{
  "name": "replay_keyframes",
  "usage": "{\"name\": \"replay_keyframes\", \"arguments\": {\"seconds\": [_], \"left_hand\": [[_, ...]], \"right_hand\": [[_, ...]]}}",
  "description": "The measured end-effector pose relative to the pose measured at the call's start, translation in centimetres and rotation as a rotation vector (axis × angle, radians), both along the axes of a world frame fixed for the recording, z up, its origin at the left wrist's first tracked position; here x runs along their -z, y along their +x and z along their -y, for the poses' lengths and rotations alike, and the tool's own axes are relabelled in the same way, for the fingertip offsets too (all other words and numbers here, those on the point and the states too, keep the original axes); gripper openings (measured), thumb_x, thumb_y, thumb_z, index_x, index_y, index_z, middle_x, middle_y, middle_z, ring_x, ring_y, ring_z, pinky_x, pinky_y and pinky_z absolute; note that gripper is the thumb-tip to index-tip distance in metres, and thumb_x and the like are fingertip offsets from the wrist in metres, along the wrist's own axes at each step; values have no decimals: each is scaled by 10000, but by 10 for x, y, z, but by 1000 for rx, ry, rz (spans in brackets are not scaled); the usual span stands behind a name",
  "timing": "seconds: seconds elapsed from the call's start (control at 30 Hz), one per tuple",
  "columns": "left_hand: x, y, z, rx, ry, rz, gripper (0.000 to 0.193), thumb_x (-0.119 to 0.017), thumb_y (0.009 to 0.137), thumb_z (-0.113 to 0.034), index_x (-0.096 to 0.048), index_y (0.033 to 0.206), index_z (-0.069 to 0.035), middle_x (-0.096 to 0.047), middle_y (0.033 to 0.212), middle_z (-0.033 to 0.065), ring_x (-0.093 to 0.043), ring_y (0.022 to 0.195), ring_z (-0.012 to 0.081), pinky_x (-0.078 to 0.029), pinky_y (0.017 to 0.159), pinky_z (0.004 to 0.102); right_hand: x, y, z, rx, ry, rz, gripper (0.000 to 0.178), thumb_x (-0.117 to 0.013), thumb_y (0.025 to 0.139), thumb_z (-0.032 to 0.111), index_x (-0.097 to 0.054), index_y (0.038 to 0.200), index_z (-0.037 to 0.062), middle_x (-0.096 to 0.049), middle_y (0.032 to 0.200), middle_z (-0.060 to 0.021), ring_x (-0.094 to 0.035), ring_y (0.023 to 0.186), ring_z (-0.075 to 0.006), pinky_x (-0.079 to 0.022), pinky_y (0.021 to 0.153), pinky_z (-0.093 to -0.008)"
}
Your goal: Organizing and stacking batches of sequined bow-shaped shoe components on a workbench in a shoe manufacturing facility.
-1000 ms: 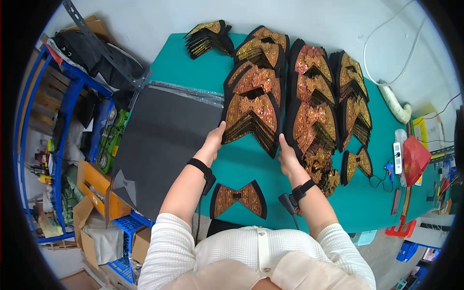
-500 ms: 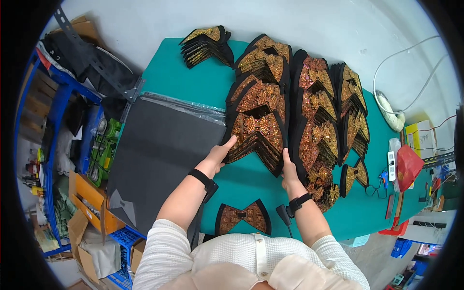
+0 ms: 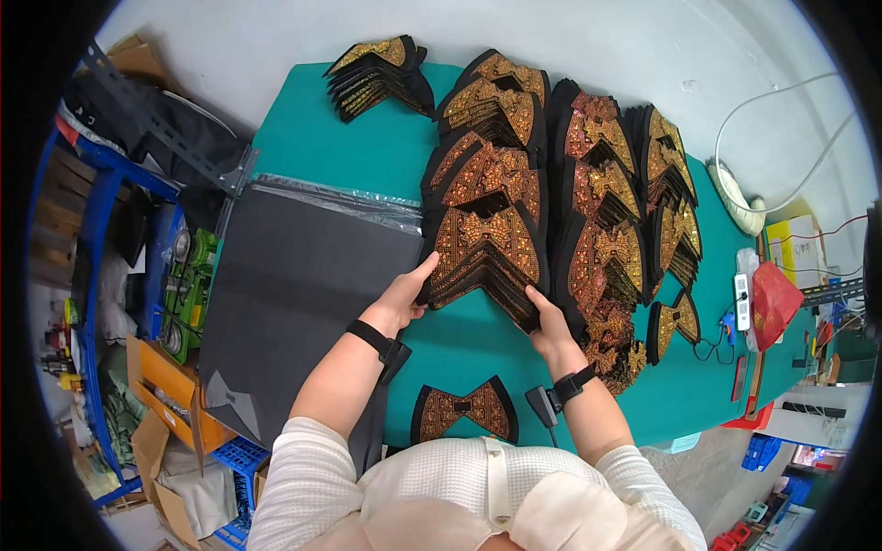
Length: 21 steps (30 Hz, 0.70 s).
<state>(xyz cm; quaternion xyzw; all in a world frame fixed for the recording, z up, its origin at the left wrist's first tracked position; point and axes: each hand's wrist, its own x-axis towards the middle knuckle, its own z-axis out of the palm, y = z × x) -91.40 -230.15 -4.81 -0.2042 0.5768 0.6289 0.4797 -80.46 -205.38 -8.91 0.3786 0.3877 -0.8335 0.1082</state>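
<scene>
A stack of bow-tie-shaped pieces (image 3: 487, 241), black-edged and covered in gold and copper beadwork, lies at the near end of a long overlapping row. My left hand (image 3: 402, 294) presses on its left edge, thumb on top and the other fingers partly hidden beneath. At the lower right corner my right hand (image 3: 552, 328) grips the same stack, with the thumb along its side. Closer to me, a single bow-tie-shaped piece (image 3: 439, 419) lies flat by itself on the green tabletop (image 3: 514, 354).
More rows of beaded stacks (image 3: 602, 188) stand to the right, and a separate stack (image 3: 378, 78) sits at the far left. Dark sheets (image 3: 303, 275) cover the table's left side. A power strip (image 3: 742, 303) and a red packet (image 3: 776, 303) lie at the right.
My right hand has shifted slightly left and its thumb now sits over the stack's lower right corner. The stack has barely moved, and the whole view has shifted a little.
</scene>
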Motion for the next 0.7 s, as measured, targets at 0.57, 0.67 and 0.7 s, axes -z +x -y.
{"name": "replay_keyframes", "arguments": {"seconds": [0.57, 0.67, 0.7], "left_hand": [[16, 2, -9, -131, 315, -46, 615, -587, 812, -439, -493, 1168, 53, -508, 1202, 160, -460, 1127, 234, -300, 955, 437], [10, 1, -11, -144, 334, -45, 607, -615, 807, -395, -484, 1147, 90, -527, 1168, 163, -492, 1085, 244, -331, 931, 380], [15, 0, -12, -124, 302, -56, 597, -616, 806, -394, -486, 1146, 80, -531, 1160, 161, -494, 1079, 240, -345, 916, 380]], "right_hand": [[8, -3, -2, 15, -172, -1, 652, -582, 810, 467, -429, 1257, 19, -451, 1289, -131, -440, 1154, -293, -296, 982, -474], [22, 1, -4, 75, -38, 77, 644, -610, 804, 424, -425, 1257, 4, -443, 1292, -145, -430, 1166, -293, -291, 980, -489], [26, 5, -7, 70, -23, 69, 615, -599, 814, 416, -437, 1244, 6, -462, 1272, -140, -445, 1150, -282, -294, 979, -487]]}}
